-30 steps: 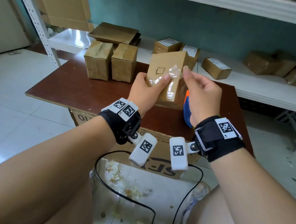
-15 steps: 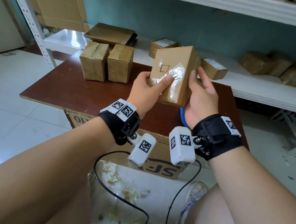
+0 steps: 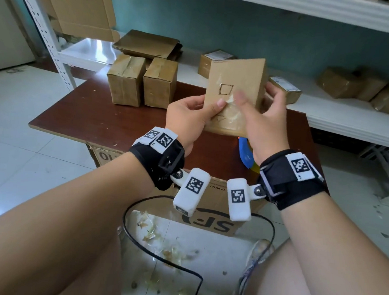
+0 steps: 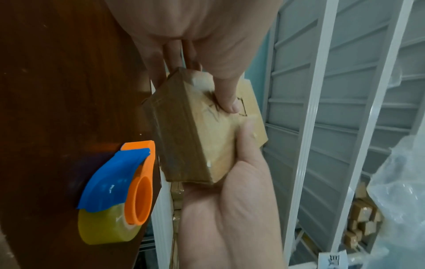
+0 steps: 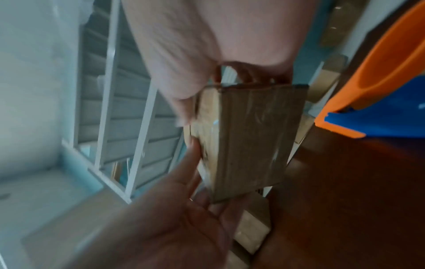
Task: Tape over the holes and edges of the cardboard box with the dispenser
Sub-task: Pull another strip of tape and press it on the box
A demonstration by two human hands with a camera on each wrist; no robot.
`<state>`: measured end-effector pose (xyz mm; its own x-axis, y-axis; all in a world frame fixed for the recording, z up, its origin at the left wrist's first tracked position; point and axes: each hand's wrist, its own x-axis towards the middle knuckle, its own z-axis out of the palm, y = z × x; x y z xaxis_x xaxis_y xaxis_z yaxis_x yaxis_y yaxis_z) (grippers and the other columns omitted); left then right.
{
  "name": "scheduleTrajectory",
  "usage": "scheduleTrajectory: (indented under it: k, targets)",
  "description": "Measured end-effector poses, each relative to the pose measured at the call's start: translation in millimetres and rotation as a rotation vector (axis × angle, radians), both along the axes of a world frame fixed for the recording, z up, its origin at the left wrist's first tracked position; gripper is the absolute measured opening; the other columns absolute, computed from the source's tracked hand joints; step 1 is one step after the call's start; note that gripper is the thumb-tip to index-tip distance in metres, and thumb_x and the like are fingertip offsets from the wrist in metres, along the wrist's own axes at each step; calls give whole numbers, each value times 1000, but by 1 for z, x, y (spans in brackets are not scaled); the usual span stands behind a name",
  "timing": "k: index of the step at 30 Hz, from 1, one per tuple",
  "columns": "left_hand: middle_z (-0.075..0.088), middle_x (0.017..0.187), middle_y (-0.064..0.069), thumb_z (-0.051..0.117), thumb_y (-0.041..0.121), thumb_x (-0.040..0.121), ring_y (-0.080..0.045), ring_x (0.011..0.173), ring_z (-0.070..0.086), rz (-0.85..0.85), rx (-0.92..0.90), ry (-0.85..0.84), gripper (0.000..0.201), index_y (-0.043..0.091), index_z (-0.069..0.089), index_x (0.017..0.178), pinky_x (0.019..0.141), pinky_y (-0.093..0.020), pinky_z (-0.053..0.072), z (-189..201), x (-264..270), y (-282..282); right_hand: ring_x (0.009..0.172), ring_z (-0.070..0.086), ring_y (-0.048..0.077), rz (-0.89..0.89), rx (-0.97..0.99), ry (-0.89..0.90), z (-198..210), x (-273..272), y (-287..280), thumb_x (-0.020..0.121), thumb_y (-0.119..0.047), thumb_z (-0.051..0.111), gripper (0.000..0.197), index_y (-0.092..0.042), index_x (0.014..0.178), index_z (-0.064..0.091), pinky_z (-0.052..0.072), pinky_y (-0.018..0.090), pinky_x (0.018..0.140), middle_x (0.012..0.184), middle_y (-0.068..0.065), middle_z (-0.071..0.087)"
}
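1. Above the table (image 3: 95, 118), we hold the cardboard box (image 3: 240, 81) upright in both hands.
2. Our left hand (image 3: 188, 119) grips its left edge, thumb on the front.
3. Our right hand (image 3: 265, 126) grips its right side.
4. Our dispenser (image 4: 115, 196) lies on the table beneath.

Dark brown table (image 3: 95, 116) with two taped boxes (image 3: 143, 81) and a blue-orange tape dispenser (image 4: 119, 196).

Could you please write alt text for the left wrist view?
The left hand and right hand hold a small brown cardboard box between them, thumbs on its pale face. Beside it, an orange and blue tape dispenser rests on the dark wooden table.
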<state>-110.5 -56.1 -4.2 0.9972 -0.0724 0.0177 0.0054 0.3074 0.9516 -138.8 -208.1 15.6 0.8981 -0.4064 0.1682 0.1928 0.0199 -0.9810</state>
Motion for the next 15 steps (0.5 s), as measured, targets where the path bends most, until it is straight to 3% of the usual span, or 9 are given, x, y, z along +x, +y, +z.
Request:
scheduleTrajectory:
  k: [2, 4, 7, 9, 12, 15]
  targets:
    - [82, 100, -10, 85, 10, 89, -8, 73, 76, -6, 34, -44, 29, 2, 79, 116, 66, -19, 57, -1, -3, -1, 112, 73, 12, -79, -73, 37, -8, 1, -1, 77, -47, 91, 75, -29, 137, 49, 63, 46, 95, 127, -3, 69]
    - [83, 97, -7, 87, 12, 88, -7, 71, 75, -1, 83, -68, 27, 4, 80, 113, 65, -19, 57, 0, -3, 0, 108, 74, 14, -103, -28, 79, -9, 2, -1, 81, -56, 85, 67, -29, 131, 50, 65, 47, 90, 124, -2, 70]
    - [83, 95, -2, 89, 14, 86, -12, 81, 79, -10, 108, -63, 23, 11, 81, 107, 70, -23, 61, 1, -1, 0, 101, 76, 14, -145, 24, 105, -6, 5, -3, 89, -69, 71, 58, -25, 122, 55, 66, 47, 85, 118, -1, 73]
    - [83, 97, -3, 88, 15, 87, -17, 88, 81, 9, 110, -74, 25, 9, 81, 110, 77, -30, 64, 0, -2, -1, 100, 76, 12, -125, 9, 103, -6, 5, -4, 91, -66, 73, 55, -23, 122, 56, 66, 46, 86, 118, -2, 73]
    - [83, 99, -5, 87, 13, 89, -21, 93, 81, 45, 106, -122, 27, 8, 80, 115, 84, -38, 66, -3, -3, -3, 106, 76, 12, -63, -96, 94, -6, 2, -7, 80, -55, 89, 65, -26, 125, 53, 66, 42, 85, 123, -4, 72]
    - [83, 103, -4, 88, 17, 88, -21, 97, 80, 65, 145, -167, 34, 9, 79, 120, 90, -45, 65, -3, -4, -5, 102, 78, 17, -57, 56, 122, -6, 1, -4, 84, -43, 90, 58, -22, 126, 57, 67, 46, 84, 121, 1, 75]
